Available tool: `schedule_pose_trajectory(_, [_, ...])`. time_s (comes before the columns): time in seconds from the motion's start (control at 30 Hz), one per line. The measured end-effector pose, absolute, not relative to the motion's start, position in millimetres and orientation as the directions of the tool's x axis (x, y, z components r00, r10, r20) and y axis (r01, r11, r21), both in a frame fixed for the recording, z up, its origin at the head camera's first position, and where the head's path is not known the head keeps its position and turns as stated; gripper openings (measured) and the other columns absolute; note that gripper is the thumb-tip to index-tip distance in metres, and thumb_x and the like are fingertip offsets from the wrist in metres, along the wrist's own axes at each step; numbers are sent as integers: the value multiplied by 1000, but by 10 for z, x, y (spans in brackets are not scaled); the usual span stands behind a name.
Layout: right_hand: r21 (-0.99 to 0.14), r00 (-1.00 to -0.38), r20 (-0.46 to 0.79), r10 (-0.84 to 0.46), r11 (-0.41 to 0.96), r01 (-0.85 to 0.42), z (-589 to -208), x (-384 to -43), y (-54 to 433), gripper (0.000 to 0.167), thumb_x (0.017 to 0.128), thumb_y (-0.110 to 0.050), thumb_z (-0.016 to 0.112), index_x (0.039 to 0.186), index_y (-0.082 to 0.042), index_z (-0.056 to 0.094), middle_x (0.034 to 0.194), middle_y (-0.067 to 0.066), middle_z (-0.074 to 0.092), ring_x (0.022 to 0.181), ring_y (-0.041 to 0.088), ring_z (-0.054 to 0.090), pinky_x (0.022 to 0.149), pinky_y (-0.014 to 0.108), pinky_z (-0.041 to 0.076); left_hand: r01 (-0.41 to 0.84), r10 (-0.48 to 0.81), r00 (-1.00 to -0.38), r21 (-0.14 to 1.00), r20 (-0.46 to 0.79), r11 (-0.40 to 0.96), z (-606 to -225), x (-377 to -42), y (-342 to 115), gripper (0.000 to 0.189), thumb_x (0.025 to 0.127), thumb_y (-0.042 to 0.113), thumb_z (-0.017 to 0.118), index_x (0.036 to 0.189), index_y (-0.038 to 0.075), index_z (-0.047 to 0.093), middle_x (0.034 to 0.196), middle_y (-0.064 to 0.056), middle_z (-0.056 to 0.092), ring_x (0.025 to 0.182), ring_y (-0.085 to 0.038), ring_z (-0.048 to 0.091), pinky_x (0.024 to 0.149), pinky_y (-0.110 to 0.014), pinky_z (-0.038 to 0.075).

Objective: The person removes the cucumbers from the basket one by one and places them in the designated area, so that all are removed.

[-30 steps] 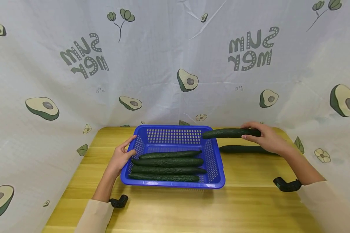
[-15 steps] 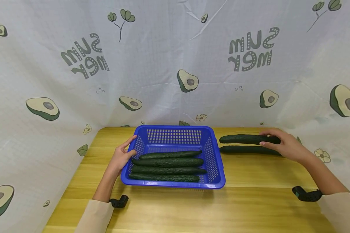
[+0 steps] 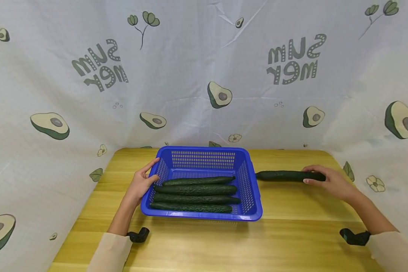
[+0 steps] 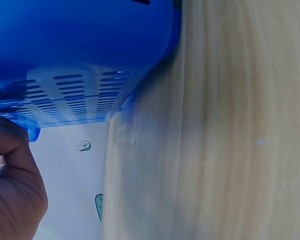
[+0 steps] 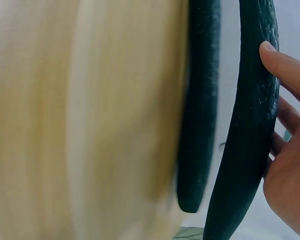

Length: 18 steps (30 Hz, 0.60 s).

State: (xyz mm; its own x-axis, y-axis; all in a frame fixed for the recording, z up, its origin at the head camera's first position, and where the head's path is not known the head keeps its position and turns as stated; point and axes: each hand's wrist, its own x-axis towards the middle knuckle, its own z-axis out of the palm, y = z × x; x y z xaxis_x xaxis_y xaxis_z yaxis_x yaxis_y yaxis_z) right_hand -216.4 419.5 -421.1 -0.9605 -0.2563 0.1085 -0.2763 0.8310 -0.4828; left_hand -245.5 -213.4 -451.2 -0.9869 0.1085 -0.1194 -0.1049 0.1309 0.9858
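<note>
My right hand (image 3: 331, 184) grips a dark green cucumber (image 3: 285, 176) near its right end, to the right of the basket. In the right wrist view the thumb lies along this held cucumber (image 5: 250, 115), with fingers behind it. A second cucumber (image 5: 199, 110) lies beside it there, lower, along the table; in the head view the two overlap. My left hand (image 3: 142, 183) holds the left rim of a blue plastic basket (image 3: 201, 214), thumb over the edge. Several cucumbers (image 3: 195, 189) lie side by side in the basket's near half.
The wooden table (image 3: 204, 245) runs up to a white cloth backdrop (image 3: 190, 56) printed with avocados. Black wrist devices sit on the left wrist (image 3: 138, 235) and the right wrist (image 3: 355, 237).
My right hand has carried the cucumber rightward, away from the basket's right rim, then toward the near side, over the other cucumber. The left hand and basket have stayed put.
</note>
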Motion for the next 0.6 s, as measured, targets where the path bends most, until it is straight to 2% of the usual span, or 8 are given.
schedule_pose_trajectory(0.1, [-514,-959,74,-275,813,-273,-4298,-2176,4174,41,98,-23,70,134,-4,62,140,28,56,124,50,49,91,58,47,-107,107,-987,987,-119,117,-4522,-2455,-2131,72,96,3,60,159,32,41,90,-18,75,71,-17,73,63,-36,64])
schedule_pose_trajectory(0.23, [-534,-959,49,-281,804,-262,-4386,-2173,4139,43,99,-24,69,135,-2,61,141,32,53,127,56,46,92,71,44,-104,104,-988,988,-115,112,-4523,-2459,-2124,71,95,3,60,158,32,42,95,-20,75,72,-17,73,64,-36,64])
schedule_pose_trajectory(0.4, [-514,-958,53,-282,815,-268,-4468,-2180,4111,41,99,-24,69,132,-2,63,140,32,55,127,57,48,94,71,44,-97,108,-988,990,-108,103,-4524,-2449,-2123,71,97,3,58,159,31,41,107,-26,74,73,-17,74,64,-36,64])
schedule_pose_trajectory(0.6, [-493,-959,59,-279,827,-270,-4527,-2213,4098,40,98,-25,70,131,-2,64,139,33,56,126,58,48,94,71,44,-98,107,-988,990,-108,97,-4524,-2438,-2119,70,96,3,58,158,32,42,99,-21,76,70,-16,73,63,-34,64])
